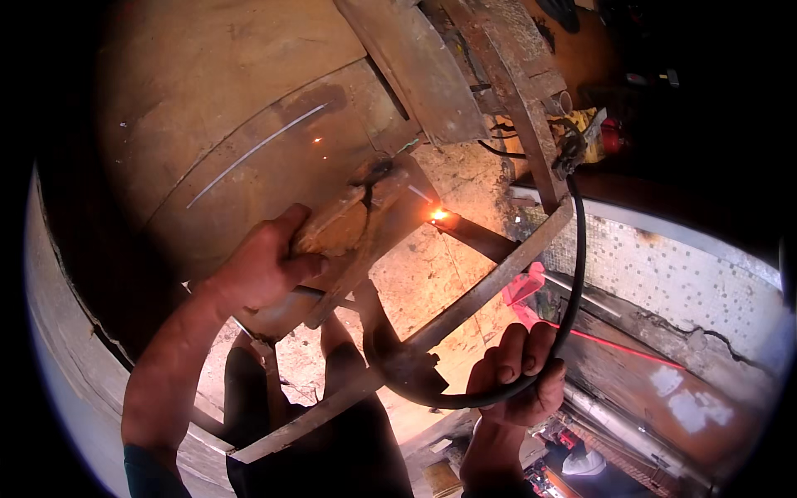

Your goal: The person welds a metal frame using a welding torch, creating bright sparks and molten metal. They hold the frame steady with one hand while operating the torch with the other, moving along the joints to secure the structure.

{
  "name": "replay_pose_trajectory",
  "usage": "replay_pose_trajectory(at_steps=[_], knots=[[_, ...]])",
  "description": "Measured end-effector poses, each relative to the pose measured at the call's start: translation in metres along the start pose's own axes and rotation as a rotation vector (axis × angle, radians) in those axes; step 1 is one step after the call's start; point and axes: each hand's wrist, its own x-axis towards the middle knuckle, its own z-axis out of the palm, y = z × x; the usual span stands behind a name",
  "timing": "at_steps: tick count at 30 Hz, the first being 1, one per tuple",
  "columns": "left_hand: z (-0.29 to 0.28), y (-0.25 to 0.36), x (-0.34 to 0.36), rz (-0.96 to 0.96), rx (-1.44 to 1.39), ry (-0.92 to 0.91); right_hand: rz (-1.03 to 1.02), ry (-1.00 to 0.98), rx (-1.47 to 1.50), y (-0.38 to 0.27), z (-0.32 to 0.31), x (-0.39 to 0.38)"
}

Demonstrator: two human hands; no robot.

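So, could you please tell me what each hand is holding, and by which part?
The left hand grips the lower edge of a rusty metal piece near the glowing weld. The right hand holds a black cable along its curved lower loop.

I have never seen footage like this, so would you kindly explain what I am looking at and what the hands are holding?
This is one picture from a wide fisheye camera worn on a person's head, looking down at their own bare hands; that is why straight edges bend. The left hand presses on a rusty metal piece set against a large brown metal sheet. The right hand grips a black cable that loops round below a long flat metal bar. A bright orange spark glows where the metal parts meet. Below, the person's dark legs show over a pale floor.
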Motion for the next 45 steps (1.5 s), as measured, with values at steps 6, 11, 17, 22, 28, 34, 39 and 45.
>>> replay_pose_trajectory(at_steps=[6,11,17,22,28,34,39,45], knots=[[0.008,0.001,0.004,-0.035,0.0,0.029,0.003,-0.026,0.029,0.0,-0.007,0.0],[0.013,0.0,0.009,0.033,0.022,0.001,0.005,-0.012,0.008,-0.001,-0.008,-0.002],[0.017,0.001,0.015,0.066,0.106,-0.037,0.004,-0.003,0.0,0.002,-0.005,0.0],[0.019,0.006,0.02,0.085,0.144,-0.037,0.005,-0.002,0.003,-0.001,-0.005,0.0],[0.02,0.008,0.022,0.073,0.149,-0.042,-0.006,0.018,-0.013,-0.002,-0.006,-0.003],[0.02,0.007,0.02,0.099,0.24,-0.022,0.0,-0.012,-0.118,-0.001,0.001,0.003],[0.022,0.003,0.026,0.2,0.342,-0.024,-0.05,0.048,-0.079,-0.005,-0.008,-0.006],[0.024,0.006,0.025,0.179,0.359,-0.015,-0.052,0.039,-0.054,-0.009,-0.005,-0.002]])
